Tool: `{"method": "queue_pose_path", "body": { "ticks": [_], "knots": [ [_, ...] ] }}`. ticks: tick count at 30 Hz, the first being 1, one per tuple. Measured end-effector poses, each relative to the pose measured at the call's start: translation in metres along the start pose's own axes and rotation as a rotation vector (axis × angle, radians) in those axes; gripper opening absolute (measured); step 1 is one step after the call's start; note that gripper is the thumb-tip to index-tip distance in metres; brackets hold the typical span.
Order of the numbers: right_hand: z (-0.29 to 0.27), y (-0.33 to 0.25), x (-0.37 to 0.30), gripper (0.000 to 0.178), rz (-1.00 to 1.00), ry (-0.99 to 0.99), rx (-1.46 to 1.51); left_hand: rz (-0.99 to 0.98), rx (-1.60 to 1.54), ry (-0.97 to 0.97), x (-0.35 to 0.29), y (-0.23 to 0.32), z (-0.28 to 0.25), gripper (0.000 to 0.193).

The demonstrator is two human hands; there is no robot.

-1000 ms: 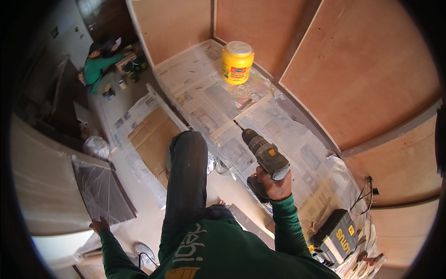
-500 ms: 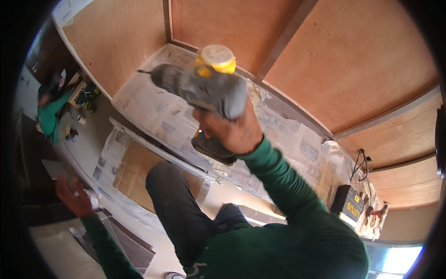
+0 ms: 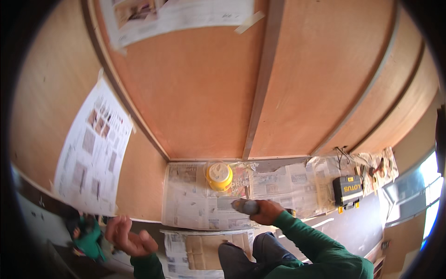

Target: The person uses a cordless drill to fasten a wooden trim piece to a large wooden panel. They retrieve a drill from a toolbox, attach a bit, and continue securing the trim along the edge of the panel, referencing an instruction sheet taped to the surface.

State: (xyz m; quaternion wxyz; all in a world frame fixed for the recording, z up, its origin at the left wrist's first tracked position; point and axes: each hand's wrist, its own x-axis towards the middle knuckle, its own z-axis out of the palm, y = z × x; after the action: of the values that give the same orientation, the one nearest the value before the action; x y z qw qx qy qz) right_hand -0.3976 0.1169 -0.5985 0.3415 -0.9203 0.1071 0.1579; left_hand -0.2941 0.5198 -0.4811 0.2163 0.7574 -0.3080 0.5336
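Observation:
My right hand (image 3: 268, 212) is wrapped round the grip of a grey cordless drill (image 3: 246, 206), seen nearly end-on with its front toward the wall. The drill is over a newspaper-covered ledge (image 3: 186, 204). Just beyond it on that ledge stands a yellow round tub (image 3: 219, 176) with a whitish top. My left hand (image 3: 130, 238) is raised at the lower left, near the side panel. Its fingers are loosely curled and its thumb stands apart; I see nothing held in it.
Wooden wall panels (image 3: 195, 102) with grey strips rise behind the ledge. Printed sheets (image 3: 93, 153) are taped to them. A black and yellow tool case (image 3: 347, 190) and a dark cable (image 3: 343, 156) are at the right. Cardboard (image 3: 204, 251) lies by my knees. A person in green (image 3: 90, 239) is at the lower left.
The view has swung up toward the panels. My right hand has lowered the drill and turned it from pointing left to facing the wall. My left hand has come up beside the side panel.

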Motion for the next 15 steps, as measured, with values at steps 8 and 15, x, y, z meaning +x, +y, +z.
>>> {"method": "queue_pose_path", "body": {
  "ticks": [8,15],
  "knots": [
    [-0.041,0.049,-0.098,0.035,0.281,0.576,0.619,-0.046,-0.721,0.130,0.288,0.023,0.264,0.034],
    [-0.049,0.040,-0.163,0.030,0.573,0.643,1.000,0.473,-0.331,0.041,0.435,0.138,0.340,0.051]
  ]
}}
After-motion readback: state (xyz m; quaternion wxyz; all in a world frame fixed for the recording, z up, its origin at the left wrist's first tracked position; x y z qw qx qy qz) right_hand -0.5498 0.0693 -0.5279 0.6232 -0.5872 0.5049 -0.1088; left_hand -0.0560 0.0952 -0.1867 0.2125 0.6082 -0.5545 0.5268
